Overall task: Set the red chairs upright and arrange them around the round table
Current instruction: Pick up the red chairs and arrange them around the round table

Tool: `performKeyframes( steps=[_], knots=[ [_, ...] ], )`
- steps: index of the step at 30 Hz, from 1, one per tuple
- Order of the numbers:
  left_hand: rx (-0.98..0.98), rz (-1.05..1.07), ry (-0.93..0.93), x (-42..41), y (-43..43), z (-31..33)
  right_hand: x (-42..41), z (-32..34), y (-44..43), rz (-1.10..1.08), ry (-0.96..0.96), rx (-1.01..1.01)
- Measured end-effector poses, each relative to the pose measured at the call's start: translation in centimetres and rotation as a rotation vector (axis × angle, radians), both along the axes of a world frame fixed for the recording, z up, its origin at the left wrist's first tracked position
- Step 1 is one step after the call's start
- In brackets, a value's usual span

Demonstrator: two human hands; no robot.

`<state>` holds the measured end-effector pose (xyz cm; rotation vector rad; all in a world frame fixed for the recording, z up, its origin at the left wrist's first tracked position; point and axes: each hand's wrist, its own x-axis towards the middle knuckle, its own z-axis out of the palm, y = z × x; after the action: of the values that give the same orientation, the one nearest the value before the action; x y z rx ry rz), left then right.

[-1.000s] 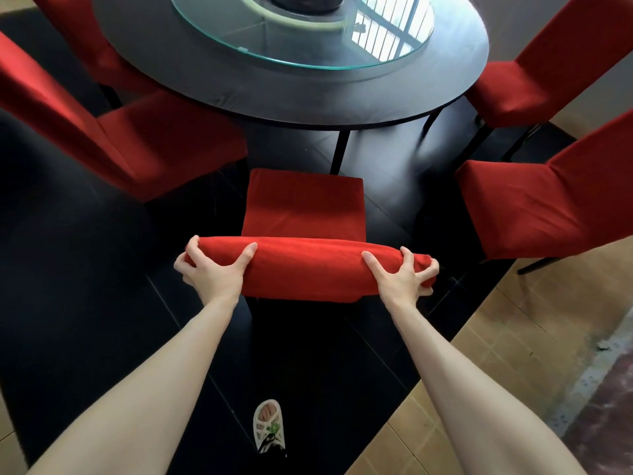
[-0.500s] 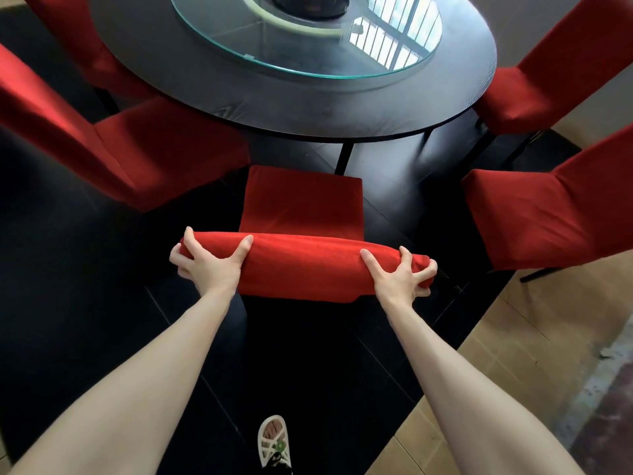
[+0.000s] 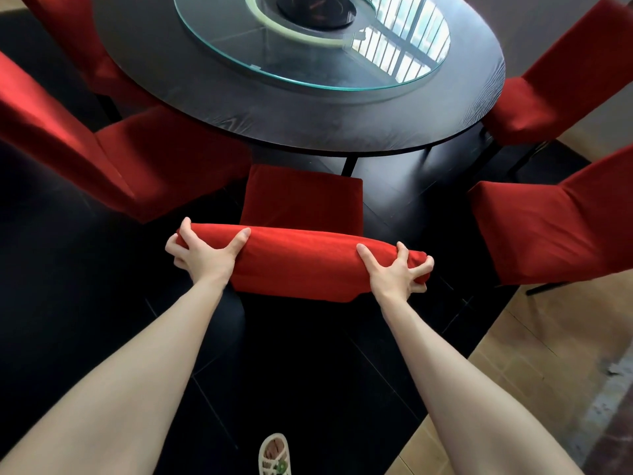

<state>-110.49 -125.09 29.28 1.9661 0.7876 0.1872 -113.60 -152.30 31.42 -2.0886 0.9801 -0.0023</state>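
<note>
An upright red chair (image 3: 301,200) stands right below me, its seat facing the dark round table (image 3: 219,97). My left hand (image 3: 202,255) grips the left end of its padded backrest top (image 3: 301,258), thumb on the near face. My right hand (image 3: 397,272) grips the right end, fingers curled over the top. The seat's front edge sits just short of the table's rim.
A glass turntable (image 3: 308,53) lies on the table. Upright red chairs stand at the left (image 3: 113,159), far left (image 3: 75,32), right (image 3: 555,214) and far right (image 3: 561,77). My sandalled foot (image 3: 274,454) is on the black floor; tan tiles (image 3: 534,371) lie to the right.
The chair has slid forward toward the table with both hands still on its backrest, and I have stepped closer.
</note>
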Motion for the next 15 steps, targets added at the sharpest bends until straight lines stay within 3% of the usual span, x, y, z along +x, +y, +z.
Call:
performKeyframes(
  steps=[15],
  knots=[
    [-0.001, 0.007, -0.024, 4.5, 0.1, -0.5, 4.7, 0.0, 0.2, -0.001, 0.022, -0.024]
  ],
)
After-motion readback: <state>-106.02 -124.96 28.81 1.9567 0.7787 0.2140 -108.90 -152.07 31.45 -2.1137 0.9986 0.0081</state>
